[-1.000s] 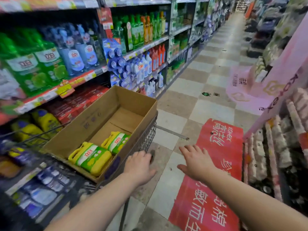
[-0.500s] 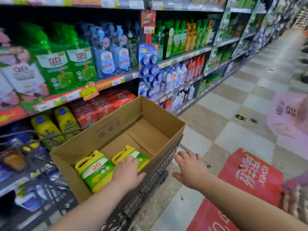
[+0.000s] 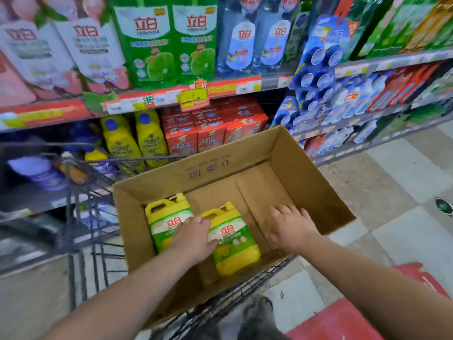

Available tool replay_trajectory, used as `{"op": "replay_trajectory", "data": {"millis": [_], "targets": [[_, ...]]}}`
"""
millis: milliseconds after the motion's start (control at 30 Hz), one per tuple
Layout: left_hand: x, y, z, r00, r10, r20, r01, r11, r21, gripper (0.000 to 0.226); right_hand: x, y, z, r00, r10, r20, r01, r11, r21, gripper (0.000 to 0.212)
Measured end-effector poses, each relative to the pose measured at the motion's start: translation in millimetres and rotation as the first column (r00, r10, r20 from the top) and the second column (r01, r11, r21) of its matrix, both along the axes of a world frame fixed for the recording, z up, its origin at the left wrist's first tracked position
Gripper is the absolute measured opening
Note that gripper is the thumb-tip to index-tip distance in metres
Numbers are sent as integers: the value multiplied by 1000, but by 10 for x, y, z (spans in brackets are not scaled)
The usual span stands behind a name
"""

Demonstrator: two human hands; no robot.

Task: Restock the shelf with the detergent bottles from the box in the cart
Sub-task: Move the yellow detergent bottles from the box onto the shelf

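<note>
An open cardboard box [image 3: 306, 168] sits in a wire cart [image 3: 235, 295]. Two yellow detergent bottles with green labels lie flat inside it: the left bottle [image 3: 164, 217] and the right bottle [image 3: 235, 249]. My left hand [image 3: 193, 239] rests palm down across both bottles, fingers spread, not closed around either. My right hand [image 3: 289, 227] is inside the box to the right of the bottles, open, with its fingers over the bare cardboard floor. Similar yellow bottles [image 3: 137, 141] stand on the lower shelf behind the cart.
The shelf [image 3: 220, 88] with red price strips carries green and blue detergent packs above, red boxes [image 3: 210, 128] below. Hanging blue packs [image 3: 316, 69] are at the right. The tiled aisle floor [image 3: 392, 182] stretches right, with a red floor sticker [image 3: 343, 320].
The view has swung down and closer to the box. My left hand moved from the cart's edge onto the bottles. My right hand went from outside the cart into the box.
</note>
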State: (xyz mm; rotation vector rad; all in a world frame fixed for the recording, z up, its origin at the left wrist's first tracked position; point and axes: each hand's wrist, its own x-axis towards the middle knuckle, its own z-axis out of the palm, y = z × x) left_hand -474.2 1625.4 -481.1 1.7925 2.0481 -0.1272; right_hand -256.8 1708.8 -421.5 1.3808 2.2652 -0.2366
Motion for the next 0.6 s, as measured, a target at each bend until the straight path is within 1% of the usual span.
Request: {"op": "replay_trajectory", "data": {"millis": [100,233,333,433,500,533,600], "targets": [[-41,-19,-181,995,98,33,-96,993,-68,55,-112,221,-259,998,52,23,-50,996,-74,69],[34,9,-429,971,232,49,-218,955,-203,57,-224,428,-657,994,105,41,-93,968,-234,64],[159,39,-627,934,345,95,-301,900,-315,59,-272,588,-933,992,125,33,-107,935,-338,62],[278,68,-846,875,459,156,-358,829,-430,63,-283,695,-1220,997,76,1,-68,901,-429,64],[340,96,-987,823,537,187,-401,781,-479,66,-278,741,-1413,1000,23,-11,-25,878,-478,67],[371,114,-1053,774,594,220,-437,752,-494,65,-276,760,-1508,1000,2,-13,-8,869,-496,69],[427,164,-1177,629,712,312,-513,682,-521,59,-267,794,-1693,997,-73,-32,45,845,-532,74]]}}
